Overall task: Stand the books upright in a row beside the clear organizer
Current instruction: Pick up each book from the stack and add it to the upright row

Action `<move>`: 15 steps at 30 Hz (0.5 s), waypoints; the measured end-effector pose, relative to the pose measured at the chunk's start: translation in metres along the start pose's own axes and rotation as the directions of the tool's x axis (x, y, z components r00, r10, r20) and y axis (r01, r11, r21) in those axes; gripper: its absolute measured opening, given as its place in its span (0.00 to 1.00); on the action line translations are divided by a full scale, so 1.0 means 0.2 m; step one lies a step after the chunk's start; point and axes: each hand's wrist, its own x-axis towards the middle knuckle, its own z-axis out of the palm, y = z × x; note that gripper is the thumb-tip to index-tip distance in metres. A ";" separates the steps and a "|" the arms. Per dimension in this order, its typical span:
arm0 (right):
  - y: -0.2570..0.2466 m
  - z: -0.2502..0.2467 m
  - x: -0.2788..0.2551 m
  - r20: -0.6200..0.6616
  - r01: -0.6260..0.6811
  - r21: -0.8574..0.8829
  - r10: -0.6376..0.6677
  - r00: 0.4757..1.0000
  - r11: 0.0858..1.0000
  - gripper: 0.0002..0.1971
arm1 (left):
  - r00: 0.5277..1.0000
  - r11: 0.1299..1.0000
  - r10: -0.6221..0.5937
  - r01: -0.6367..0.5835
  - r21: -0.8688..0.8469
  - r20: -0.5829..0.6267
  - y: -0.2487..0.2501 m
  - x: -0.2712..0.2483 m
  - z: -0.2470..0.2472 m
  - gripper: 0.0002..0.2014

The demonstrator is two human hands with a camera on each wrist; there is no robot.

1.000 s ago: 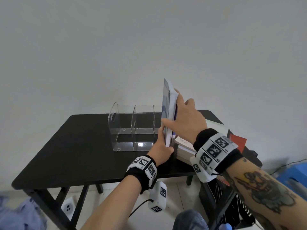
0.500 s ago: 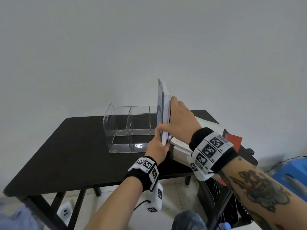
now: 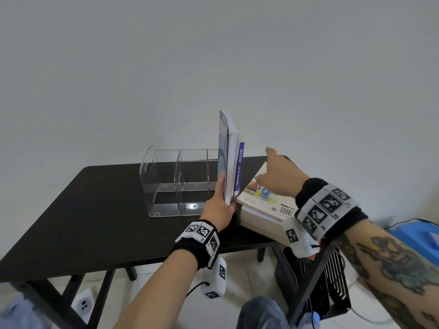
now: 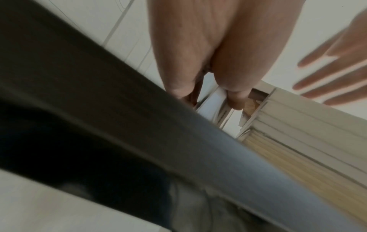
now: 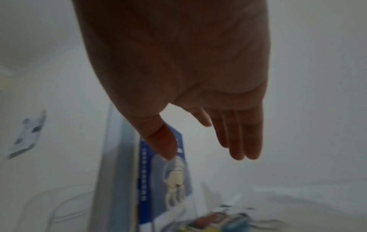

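Note:
Two or three books (image 3: 231, 162) stand upright against the right end of the clear organizer (image 3: 175, 184) on the black table (image 3: 95, 210); the outer one has a blue spine (image 5: 164, 172). My left hand (image 3: 219, 201) grips their near lower edge, thumb on the left face, as the left wrist view (image 4: 210, 94) shows up close. My right hand (image 3: 278, 174) hovers open, fingers straight (image 5: 238, 141), over a flat stack of books (image 3: 261, 210) at the table's right end. That stack's top cover is a colourful cartoon (image 5: 218, 219). It touches none of the books.
A white wall rises close behind the table. Bare black tabletop stretches left of and in front of the organizer. Under the right end stands a black slatted case (image 3: 332, 281). A blue stool (image 3: 418, 236) is at far right, a wall socket (image 3: 83, 305) low at left.
My right hand has let go of the upright books and moved right, over the flat stack. My left hand still holds the books upright beside the organizer.

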 end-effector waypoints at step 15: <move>0.49 -0.08 0.01 0.120 -0.426 -0.223 0.459 0.880 0.876 0.25 | 0.999 1.000 0.022 -0.022 0.019 0.025 0.00 -0.01 -0.01 0.44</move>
